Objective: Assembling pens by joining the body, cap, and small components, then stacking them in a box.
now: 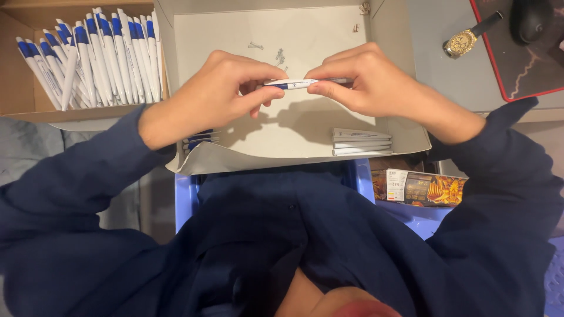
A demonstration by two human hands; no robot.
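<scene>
Both my hands hold one white pen with a blue section (301, 84) level above a shallow white cardboard box (392, 70). My left hand (220, 94) pinches its blue end between thumb and fingers. My right hand (367, 79) grips the other end. In the box below lie a few white pen barrels (361, 142) at the right and some blue pen parts (198, 140) at the left, partly hidden under my left wrist. Small springs or metal bits (279, 56) lie near the box's far side.
A brown cardboard box (17, 100) at the left holds several assembled white-and-blue pens (94, 56). At the right are a gold wristwatch (464, 41), a dark mouse (531, 19) on a red-edged mat, and a colourful printed packet (420, 188) on a blue surface.
</scene>
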